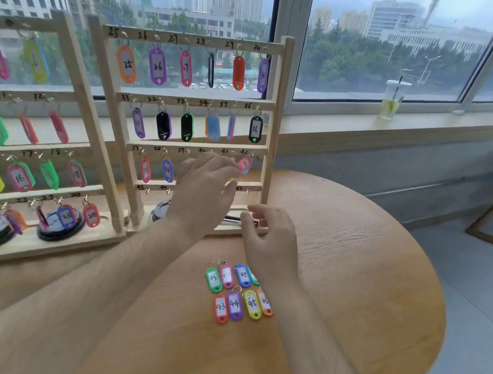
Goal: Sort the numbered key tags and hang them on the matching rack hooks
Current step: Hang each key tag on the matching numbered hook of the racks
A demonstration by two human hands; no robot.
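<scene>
Two wooden racks stand on the round table; the right rack [275, 121] carries numbered hooks 25 to 48. My left hand [207, 187] is raised at the 37–42 row and pinches a yellow key tag [230, 182] near hooks 40 and 41. A pink tag [245, 164] hangs at hook 42. My right hand [269, 237] hovers with loosely curled fingers near the rack's base and holds nothing. Several loose tags [236, 293], among them 43, 44 and 45, lie on the table beside my right forearm.
The left rack [71, 92] holds many coloured tags and two black round lids at its base. A plastic cup with a straw [393, 99] stands on the windowsill. The table's edge [431, 308] curves away on the right; a chair frame stands beyond.
</scene>
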